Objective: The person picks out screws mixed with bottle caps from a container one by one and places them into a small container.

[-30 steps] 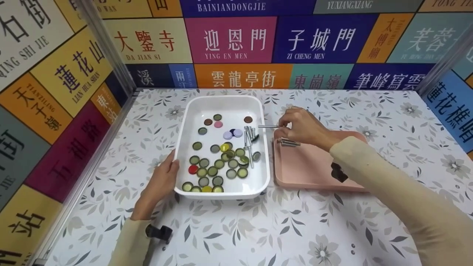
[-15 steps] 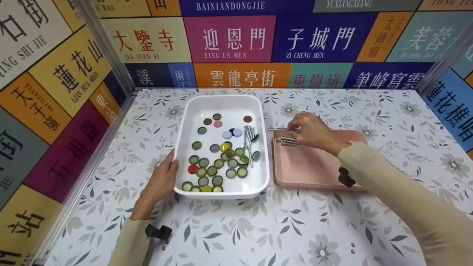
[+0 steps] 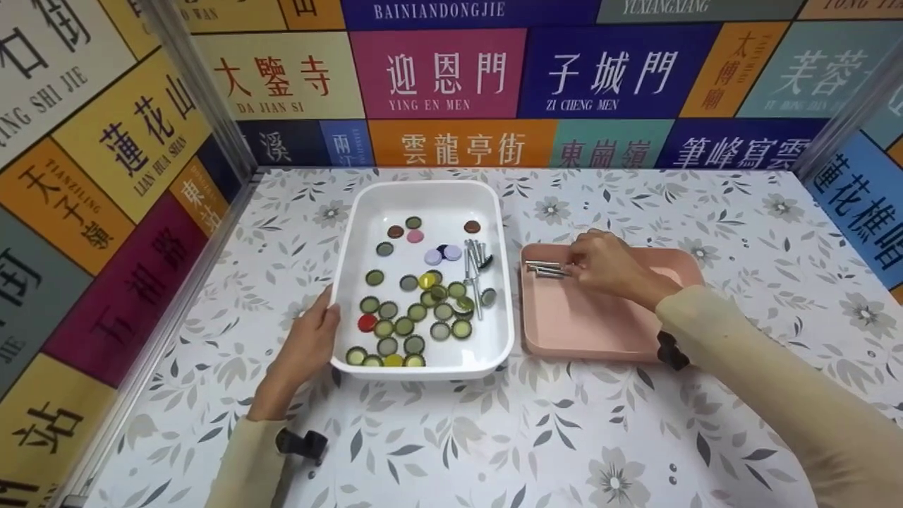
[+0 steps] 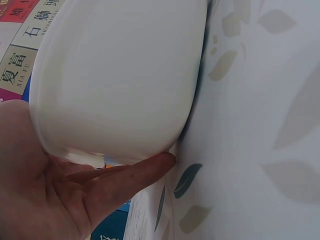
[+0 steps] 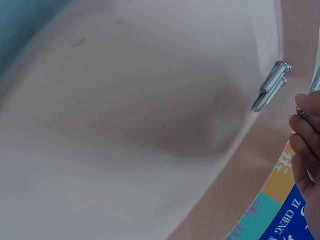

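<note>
Held bolt [image 3: 542,263], above the far left corner of the pink tray [image 3: 578,321]. The fingers of the right hand [image 3: 608,264] pinch it near one end, its shaft lying roughly level and pointing leftward; whether it touches the loose bolts [image 5: 270,86] below cannot be told. Likely faults: with so small a pinch on smooth metal, the bolt may swivel or slip; being close to the rim, it may catch there or drop outside; released carelessly, it may roll the loose bolts apart. Containers: the pink tray bears two visible loose bolts, side by side near its wall. The white tray [image 3: 511,317], just to the left, contains scattered bottle caps [image 3: 417,312], mostly green inside, with a red cap [image 3: 366,322] and two lilac ones among them, and a cluster of bolts [image 3: 477,300] along its right side. The left hand [image 3: 308,340] grips the white tray's left side; a careless tug could slide its contents. Both trays rest on a floral-patterned counter [image 3: 536,430].
</note>
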Available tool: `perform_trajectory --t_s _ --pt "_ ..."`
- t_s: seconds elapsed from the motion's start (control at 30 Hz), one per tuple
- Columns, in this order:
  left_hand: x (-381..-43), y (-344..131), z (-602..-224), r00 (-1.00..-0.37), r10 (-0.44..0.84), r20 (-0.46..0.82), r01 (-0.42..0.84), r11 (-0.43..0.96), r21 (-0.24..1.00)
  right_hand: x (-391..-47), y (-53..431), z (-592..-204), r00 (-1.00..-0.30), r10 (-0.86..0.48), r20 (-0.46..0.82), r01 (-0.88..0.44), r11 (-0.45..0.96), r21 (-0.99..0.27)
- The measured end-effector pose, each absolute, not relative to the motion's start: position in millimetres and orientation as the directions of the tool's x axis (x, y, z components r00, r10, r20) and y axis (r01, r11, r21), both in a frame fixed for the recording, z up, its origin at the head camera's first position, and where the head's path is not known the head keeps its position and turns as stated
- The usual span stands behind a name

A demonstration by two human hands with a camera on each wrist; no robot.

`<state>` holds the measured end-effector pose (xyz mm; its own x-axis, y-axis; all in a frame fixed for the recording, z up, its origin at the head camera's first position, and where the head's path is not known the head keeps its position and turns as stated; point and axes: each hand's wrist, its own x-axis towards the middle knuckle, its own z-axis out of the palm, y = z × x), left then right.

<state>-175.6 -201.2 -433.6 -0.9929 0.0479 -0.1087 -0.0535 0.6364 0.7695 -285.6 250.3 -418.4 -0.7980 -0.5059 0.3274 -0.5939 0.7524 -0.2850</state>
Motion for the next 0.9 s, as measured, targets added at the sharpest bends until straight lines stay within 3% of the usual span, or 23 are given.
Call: perform_trajectory --t_s 0.5,0.9 --pt "-174.3 -201.2 -433.8 -0.996 0.053 -0.066 -0.017 0.637 0.771 -281.6 257.9 -429.3 -0.875 -0.46 0.149 -0.481 0.795 -0.37" --pt "-176.3 -200.8 -432.7 -0.992 0.037 -0.124 -0.069 0.66 0.748 -279.6 260.0 -431.6 -0.889 -0.442 0.123 -0.454 0.809 -0.374"
